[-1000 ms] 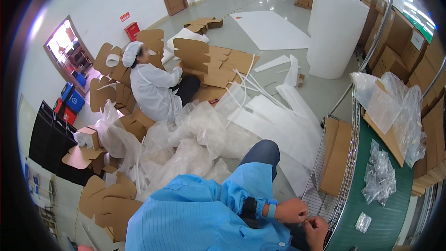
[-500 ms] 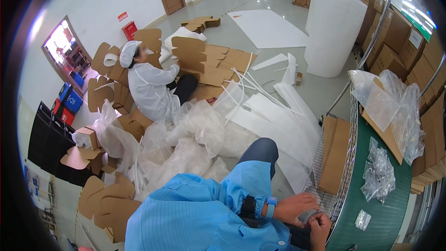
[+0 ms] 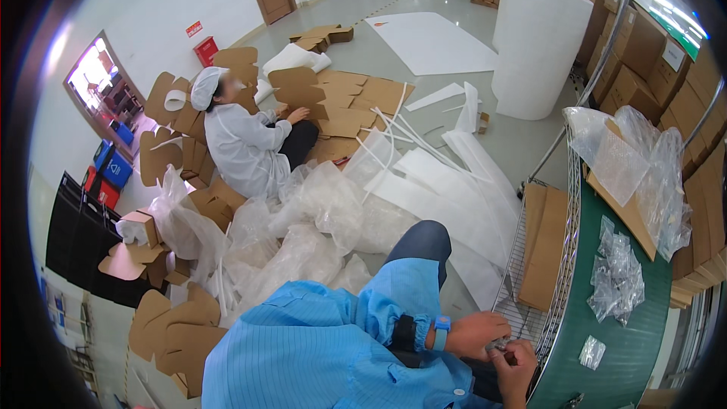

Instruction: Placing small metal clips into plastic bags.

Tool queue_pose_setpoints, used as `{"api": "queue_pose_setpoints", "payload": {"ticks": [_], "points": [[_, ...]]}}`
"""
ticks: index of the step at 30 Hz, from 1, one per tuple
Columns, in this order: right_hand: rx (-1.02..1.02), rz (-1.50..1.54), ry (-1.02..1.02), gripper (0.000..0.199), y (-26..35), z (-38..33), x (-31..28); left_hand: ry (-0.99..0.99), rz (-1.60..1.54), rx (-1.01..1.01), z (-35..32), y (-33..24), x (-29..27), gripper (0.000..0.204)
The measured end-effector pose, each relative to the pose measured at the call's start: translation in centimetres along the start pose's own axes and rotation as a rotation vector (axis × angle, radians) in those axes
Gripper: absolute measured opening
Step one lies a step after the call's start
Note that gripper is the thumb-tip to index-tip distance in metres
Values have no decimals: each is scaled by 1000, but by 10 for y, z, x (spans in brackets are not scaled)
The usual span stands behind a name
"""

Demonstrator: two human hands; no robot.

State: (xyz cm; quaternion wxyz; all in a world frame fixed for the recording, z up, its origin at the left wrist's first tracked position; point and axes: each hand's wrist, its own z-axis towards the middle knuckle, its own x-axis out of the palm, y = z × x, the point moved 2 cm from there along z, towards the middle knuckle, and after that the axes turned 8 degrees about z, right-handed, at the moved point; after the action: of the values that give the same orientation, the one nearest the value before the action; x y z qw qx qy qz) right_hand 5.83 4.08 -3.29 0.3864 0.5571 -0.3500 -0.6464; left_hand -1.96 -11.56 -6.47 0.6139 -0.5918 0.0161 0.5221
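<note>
Close to the green tabletop's near edge, my left hand [image 3: 478,335] and my right hand [image 3: 516,371] meet with fingers bent. Between their fingertips they pinch a small clear plastic bag [image 3: 497,344]; most of it is covered by the fingers, and what is inside cannot be made out. On the green mat [image 3: 549,379] to the right lies one small clear bag [image 3: 592,352] by itself. Farther along sits a heap of similar clear bags [image 3: 617,280]. The dark tip of a tool [image 3: 575,401] shows at the lower edge.
Bubble wrap [image 3: 644,174] and a cardboard sheet [image 3: 622,212] lie at the table's far end. A wire rack [image 3: 522,326] holds flat cardboard [image 3: 541,246]. Plastic film [image 3: 303,235] and white foam sheets [image 3: 424,189] cover the floor ahead. A co-worker in white [image 3: 242,140] sits among cartons.
My fingers have closed further over the small bag, so less of it shows. The co-worker's hand has come into view over the cardboard. The whole view has shifted slightly.
</note>
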Motion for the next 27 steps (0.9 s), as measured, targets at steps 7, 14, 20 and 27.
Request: {"api": "queue_pose_setpoints", "payload": {"ticks": [7, 14, 20, 27], "points": [[405, 408, 101, 16, -32, -12, -2, 23, -1, -34, -4, -1, 3, 49], [455, 441, 182, 39, 19, -5, -5, 117, -66, -86, 2, -1, -2, 50], [186, 211, 7, 37, 35, -11, -27, 69, -64, -84, 8, -11, -24, 43], [334, -400, -560, 13, 17, -91, -154, 107, -138, -121, 9, -13, -13, 37]]}}
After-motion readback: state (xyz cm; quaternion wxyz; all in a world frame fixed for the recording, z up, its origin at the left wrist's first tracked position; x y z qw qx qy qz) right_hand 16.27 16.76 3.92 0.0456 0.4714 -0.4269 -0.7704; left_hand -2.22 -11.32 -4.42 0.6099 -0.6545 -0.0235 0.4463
